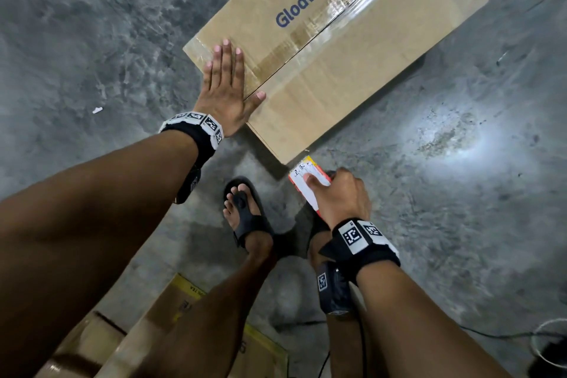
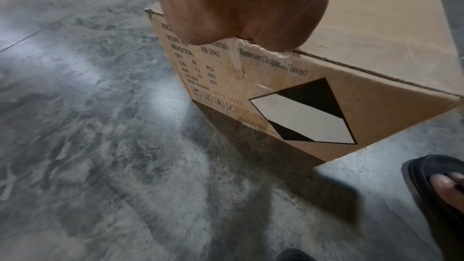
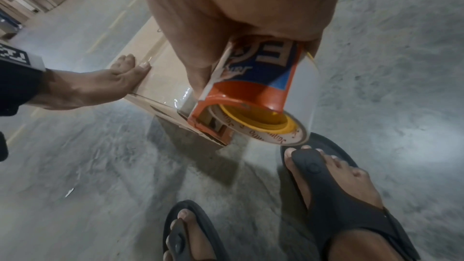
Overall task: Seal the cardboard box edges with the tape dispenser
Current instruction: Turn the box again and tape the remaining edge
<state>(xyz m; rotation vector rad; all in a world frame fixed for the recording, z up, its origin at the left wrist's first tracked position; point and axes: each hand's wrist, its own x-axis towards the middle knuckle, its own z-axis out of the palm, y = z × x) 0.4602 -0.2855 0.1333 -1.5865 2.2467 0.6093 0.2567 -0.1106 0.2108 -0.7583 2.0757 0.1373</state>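
A long cardboard box (image 1: 352, 64) printed "Glodway" lies on the concrete floor, with clear tape along its centre seam. My left hand (image 1: 225, 83) lies flat on the box top at its near left corner, fingers straight. From the left wrist view I see the box's end face (image 2: 301, 106) with printed text and a black-and-white diamond label. My right hand (image 1: 340, 193) grips an orange tape dispenser (image 1: 308, 181) just off the box's near corner. The dispenser (image 3: 253, 94), loaded with a roll of clear tape, has its front end against the box corner (image 3: 173, 110).
My two feet in black sandals (image 1: 245, 212) stand just behind the box's near corner. More cardboard boxes (image 1: 171, 331) lie at the bottom left by my legs. A cable and a white loop (image 1: 549, 344) lie at the lower right. Grey concrete floor (image 1: 92, 40) surrounds the box.
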